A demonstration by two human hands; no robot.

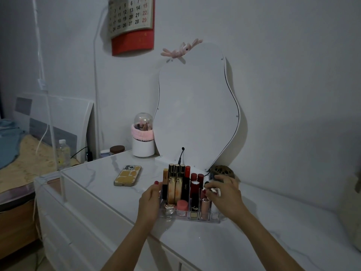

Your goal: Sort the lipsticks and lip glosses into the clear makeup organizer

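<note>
- Holding the clear makeup organizer [195,219] at its left end, left hand [149,200] has fingers curled against the side wall, thumb up by the top edge.
- Right hand [224,194], just right of center frame, pinches a small silvery lipstick [214,190] betw. thumb & fingertips, over the organizer's right-hand slots.
- Organizer sits on the white marble-look worktop [254,231], lower center of frame, in front of the mirror.
- Back row, left to right: slim gold-and-black tube, three tall gold lip glosses [176,184] w/ black caps standing upright, then a black tube w/ red cap [187,180].
- Two dark red lipsticks [197,181] stand right of those, partly behind the right hand.
- Front row: small round jars at left, pink-capped pot [182,205], black lipstick w/ gold base [194,205], rose-pink lipstick [205,207].
- Rightmost front slot: contents can't be made out.
- Phone [128,175] in yellow case lies face down on worktop, left of the organizer, well apart.
- Wavy-edged white mirror [195,106] leans on the wall behind, pink hair clip [180,50] at its top.
- Dark round perforated object [222,172] sits just behind the right hand.
- White holder w/ clear dome & pink band [142,133] stands left of the mirror.
- Calendar [131,18] hangs upper center-left; bed [17,163] at left edge.
</note>
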